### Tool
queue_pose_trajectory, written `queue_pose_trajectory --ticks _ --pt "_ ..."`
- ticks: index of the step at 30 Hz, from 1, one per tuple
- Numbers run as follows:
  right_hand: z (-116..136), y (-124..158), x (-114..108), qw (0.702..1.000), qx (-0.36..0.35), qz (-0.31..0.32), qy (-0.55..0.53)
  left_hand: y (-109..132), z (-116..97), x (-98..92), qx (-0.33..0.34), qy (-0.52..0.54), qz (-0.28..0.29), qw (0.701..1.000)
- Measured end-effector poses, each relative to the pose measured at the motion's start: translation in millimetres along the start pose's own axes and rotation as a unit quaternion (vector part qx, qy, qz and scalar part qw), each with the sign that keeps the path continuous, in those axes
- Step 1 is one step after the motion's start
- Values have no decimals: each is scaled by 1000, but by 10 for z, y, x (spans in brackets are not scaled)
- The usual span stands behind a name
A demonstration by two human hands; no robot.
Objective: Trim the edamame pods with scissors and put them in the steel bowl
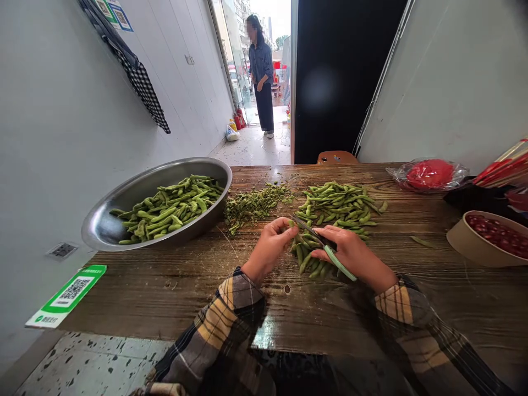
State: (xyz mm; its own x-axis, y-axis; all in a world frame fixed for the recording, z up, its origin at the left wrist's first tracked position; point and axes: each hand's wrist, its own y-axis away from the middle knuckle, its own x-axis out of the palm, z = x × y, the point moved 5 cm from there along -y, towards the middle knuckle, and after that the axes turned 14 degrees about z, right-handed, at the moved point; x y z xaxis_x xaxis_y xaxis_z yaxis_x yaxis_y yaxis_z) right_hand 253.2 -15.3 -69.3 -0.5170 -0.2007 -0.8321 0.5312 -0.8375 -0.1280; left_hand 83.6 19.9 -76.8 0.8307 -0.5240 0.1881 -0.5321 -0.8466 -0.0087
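Observation:
My left hand point(272, 245) is closed, its thumb and fingers pinched on a green pod point(292, 224). Scissors point(339, 264) with pale green handles are in my right hand point(350, 252), their blades pointing up and left to the pod at my left fingertips. Under and behind my hands lies a pile of whole green pods point(338, 201) on the wooden table point(185, 297). Left of that pile is a heap of small green trimmings point(251, 206). A large metal bowl point(97, 228) holding many pods point(173, 209) stands at the left.
At the right are a bowl of dark red pieces point(466, 242), a red item in clear plastic point(431, 173) and wrapped sticks point(505, 165). A green code card point(72, 294) lies at the left edge. A person point(261, 71) stands in the doorway beyond the table.

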Motion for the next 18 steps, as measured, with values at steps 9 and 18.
queue_pose_trajectory --ticks 9,18 --pt "-19 -1 9 999 19 -24 13 -5 57 -80 -22 163 -43 986" --pt "44 -5 52 999 2 -33 12 -13 127 53 -28 176 5 984"
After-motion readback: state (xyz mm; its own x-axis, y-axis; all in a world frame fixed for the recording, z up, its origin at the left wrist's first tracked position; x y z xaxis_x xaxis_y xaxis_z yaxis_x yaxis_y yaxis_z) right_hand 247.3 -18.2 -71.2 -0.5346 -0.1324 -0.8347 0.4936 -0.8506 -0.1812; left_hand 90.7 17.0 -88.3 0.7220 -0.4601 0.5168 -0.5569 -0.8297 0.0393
